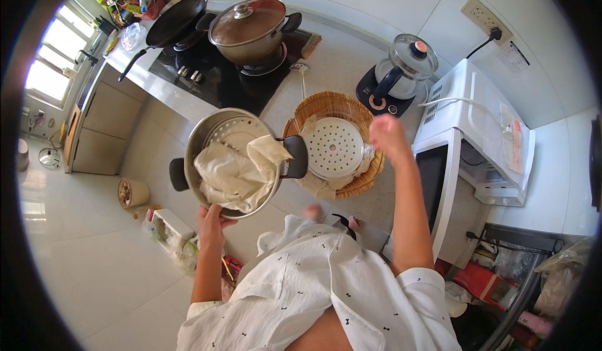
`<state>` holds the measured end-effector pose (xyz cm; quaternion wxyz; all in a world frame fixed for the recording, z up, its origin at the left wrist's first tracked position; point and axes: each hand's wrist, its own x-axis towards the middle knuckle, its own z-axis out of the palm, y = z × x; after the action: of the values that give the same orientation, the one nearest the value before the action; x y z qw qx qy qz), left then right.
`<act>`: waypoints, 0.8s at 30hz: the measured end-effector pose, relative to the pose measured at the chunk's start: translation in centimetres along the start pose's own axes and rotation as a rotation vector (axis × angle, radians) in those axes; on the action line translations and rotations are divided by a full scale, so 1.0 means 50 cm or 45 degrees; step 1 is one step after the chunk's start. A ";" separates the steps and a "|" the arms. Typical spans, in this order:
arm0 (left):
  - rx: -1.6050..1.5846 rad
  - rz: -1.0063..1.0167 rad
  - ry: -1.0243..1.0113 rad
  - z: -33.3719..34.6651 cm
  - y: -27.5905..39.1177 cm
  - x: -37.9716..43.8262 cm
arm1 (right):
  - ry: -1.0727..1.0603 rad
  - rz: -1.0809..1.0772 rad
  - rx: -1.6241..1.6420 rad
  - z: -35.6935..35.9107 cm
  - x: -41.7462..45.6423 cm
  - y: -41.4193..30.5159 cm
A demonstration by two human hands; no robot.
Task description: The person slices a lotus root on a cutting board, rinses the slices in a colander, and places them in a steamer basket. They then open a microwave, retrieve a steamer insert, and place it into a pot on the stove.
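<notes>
My left hand (214, 224) grips the near rim of a stainless steel pot (189, 172) with two black handles. The pot is tilted towards me, and a crumpled cream cloth (230, 172) lies in it over a perforated metal surface (237, 132). To its right, a woven basket (350, 101) stands on the counter. Inside the basket is a round white perforated steamer plate (334, 146), with beige cloth (320, 186) around its edge. At the basket's right rim, my right hand (389, 134) is blurred, close to a small clear piece (368, 150); whether it grips anything is unclear.
A lidded pot (249, 36) and a black wok (176, 24) sit on the gas hob (211, 80). A ladle (302, 76) lies behind the basket. Further right are a glass kettle (404, 64) on its base and a white microwave (475, 116). A bin (133, 192) stands on the floor.
</notes>
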<state>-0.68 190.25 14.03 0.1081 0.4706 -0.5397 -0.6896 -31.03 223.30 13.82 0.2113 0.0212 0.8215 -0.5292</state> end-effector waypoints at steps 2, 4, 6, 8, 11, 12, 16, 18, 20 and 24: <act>-0.010 -0.038 0.065 -0.009 0.004 -0.006 | 0.033 0.044 -0.354 0.028 -0.010 0.088; -0.013 -0.031 0.105 -0.032 -0.011 -0.001 | 0.158 -0.004 -0.577 0.058 -0.022 0.113; -0.018 -0.012 0.137 -0.035 -0.012 -0.004 | 0.265 0.027 -0.564 0.087 -0.032 0.115; -0.041 -0.008 0.087 -0.032 -0.011 -0.004 | 0.253 0.085 -0.638 0.096 -0.039 0.104; -0.045 -0.018 0.065 -0.020 -0.008 0.002 | 0.294 0.067 -0.631 0.084 -0.011 0.143; -0.034 -0.028 0.074 -0.020 -0.010 0.001 | 0.308 0.049 -0.607 0.081 0.003 0.173; 0.000 -0.024 -0.017 -0.022 -0.017 0.006 | -0.013 0.132 -0.153 0.069 0.009 0.179; 0.016 -0.021 0.003 -0.019 -0.022 0.002 | -0.186 0.273 0.087 0.063 -0.042 0.089; 0.016 0.001 -0.049 -0.012 -0.023 0.005 | -0.174 0.281 0.221 0.059 -0.039 0.111; -0.009 0.034 -0.108 -0.004 -0.017 0.005 | -0.206 0.282 0.462 0.058 -0.053 0.106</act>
<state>-0.35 190.32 13.18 0.0958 0.4333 -0.5475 -0.7094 -26.29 223.60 9.21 0.3261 0.1064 0.6859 -0.6418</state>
